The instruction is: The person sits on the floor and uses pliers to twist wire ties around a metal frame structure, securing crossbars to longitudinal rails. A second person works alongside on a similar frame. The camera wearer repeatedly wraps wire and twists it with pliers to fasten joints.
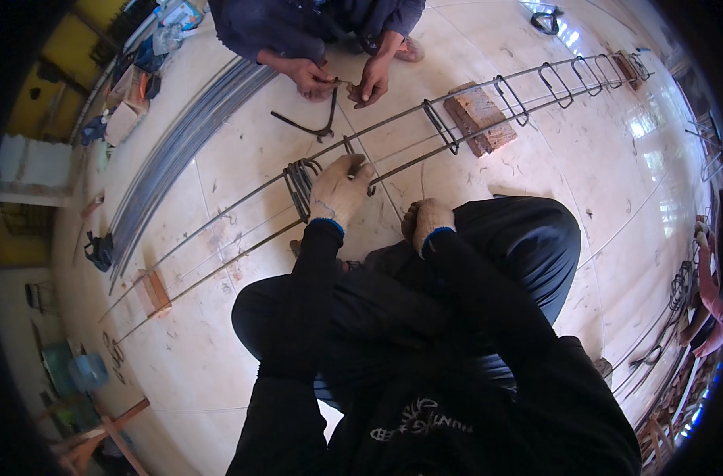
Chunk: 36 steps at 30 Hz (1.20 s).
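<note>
My left hand, in a pale knit glove, is closed at the near long steel bar. Its fingers are around a bent steel stirrup, whose ends show above and below the hand. A bunch of stirrups hangs on the bars just left of it. My right hand, gloved too, is closed in front of my knee; what it holds is hidden. Across the frame, another person's bare hands pinch something small beside a bent dark metal tool.
Brick blocks prop up the long bars. Single stirrups are spaced along the right part. A bundle of steel rods lies on the tiled floor at left. More bent steel lies at the far right.
</note>
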Motion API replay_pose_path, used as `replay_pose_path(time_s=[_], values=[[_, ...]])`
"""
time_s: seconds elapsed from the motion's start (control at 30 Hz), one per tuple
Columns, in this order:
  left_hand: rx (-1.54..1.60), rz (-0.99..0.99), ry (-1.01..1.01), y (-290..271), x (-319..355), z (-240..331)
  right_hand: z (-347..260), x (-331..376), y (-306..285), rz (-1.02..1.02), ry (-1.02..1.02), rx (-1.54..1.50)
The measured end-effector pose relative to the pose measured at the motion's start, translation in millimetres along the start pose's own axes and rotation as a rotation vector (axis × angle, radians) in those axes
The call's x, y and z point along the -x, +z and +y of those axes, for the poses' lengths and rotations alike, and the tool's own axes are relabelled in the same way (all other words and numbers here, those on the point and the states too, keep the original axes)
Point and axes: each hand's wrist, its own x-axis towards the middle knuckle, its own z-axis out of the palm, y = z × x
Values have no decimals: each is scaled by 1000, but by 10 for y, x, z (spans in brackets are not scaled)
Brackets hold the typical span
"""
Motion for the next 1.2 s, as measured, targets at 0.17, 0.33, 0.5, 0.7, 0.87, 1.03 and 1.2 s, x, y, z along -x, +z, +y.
replay_pose_path(time_s=[0.17, 0.33, 0.5, 0.7, 0.87, 1.03, 1.2], values=[[-97, -232, -92, -469, 408, -335, -869, -412, -975, -131, 136, -758], [733, -514, -32, -510, 499, 31, -43, -271, -1082, -187, 307, -1594], [1047, -363, -135, -565, 654, 198, 2269, -399, -2480, -599, 253, -1766], [833, -179, -83, -533, 605, 507, 2406, -252, -2550, -670, 1480, -3359], [888, 274, -167, -651, 592, 348, 3195, 171, -2925, -445, 1662, -3233], [768, 333, -270, -326, 603, 239, 3571, 1434, -2722, -615, 794, -2409], [1152, 70, -572, 480, 791, 165, 4208, 1898, -2733, -1297, -282, -2793]])
